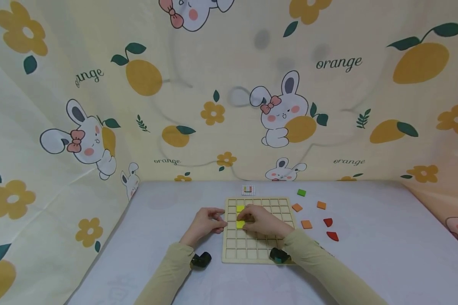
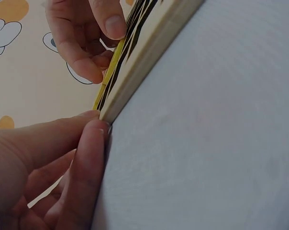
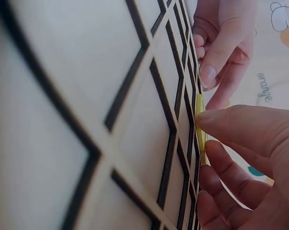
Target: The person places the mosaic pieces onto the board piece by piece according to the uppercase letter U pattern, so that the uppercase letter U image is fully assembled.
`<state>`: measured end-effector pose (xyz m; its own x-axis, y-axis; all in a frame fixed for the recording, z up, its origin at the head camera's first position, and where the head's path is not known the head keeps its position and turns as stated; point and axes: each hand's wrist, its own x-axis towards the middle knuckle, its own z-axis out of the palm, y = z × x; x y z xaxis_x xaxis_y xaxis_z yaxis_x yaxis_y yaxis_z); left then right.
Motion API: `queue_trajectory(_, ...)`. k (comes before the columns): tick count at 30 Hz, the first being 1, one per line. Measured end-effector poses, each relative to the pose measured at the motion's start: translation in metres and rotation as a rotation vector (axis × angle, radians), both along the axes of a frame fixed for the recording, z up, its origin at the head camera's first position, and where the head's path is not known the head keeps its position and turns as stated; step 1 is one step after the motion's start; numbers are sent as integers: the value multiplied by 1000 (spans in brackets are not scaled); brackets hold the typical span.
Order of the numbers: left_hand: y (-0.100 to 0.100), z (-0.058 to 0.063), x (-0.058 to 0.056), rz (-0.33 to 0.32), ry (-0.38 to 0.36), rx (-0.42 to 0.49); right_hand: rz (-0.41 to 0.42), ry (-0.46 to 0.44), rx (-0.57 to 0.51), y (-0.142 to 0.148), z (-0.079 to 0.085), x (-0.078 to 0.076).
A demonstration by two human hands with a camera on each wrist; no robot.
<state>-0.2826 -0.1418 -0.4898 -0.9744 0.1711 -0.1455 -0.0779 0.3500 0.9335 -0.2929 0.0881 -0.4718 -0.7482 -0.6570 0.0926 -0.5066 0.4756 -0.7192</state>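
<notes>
A wooden grid board (image 1: 259, 254) lies on the table, with yellow square tiles (image 1: 240, 225) in a column near its left side. My left hand (image 1: 205, 224) holds the board's left edge between thumb and forefinger; the left wrist view shows those fingertips (image 2: 94, 125) at the rim. Over the board, my right hand (image 1: 265, 221) pinches a yellow tile (image 3: 200, 108) with its thumb and curled fingers, low against the grid. The fingers partly hide the tile in the head view.
A small pattern card (image 1: 248, 190) sits behind the board. To the right lie a green tile (image 1: 301, 192), several orange tiles (image 1: 306, 224) and red curved pieces (image 1: 332, 236). A printed cloth (image 1: 229, 84) hangs behind and beside the table.
</notes>
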Motion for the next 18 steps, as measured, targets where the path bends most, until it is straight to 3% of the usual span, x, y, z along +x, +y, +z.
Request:
queue_trajectory(9, 0, -6, 4, 13, -8, -2, -15, 40, -40, 20, 0, 9)
queue_trajectory(13, 0, -7, 3, 11, -4, 13, -31, 106, -61, 46, 9, 11)
queue_trajectory(18, 0, -5, -3, -2, 16, 10, -130, 122, -79, 90, 23, 9)
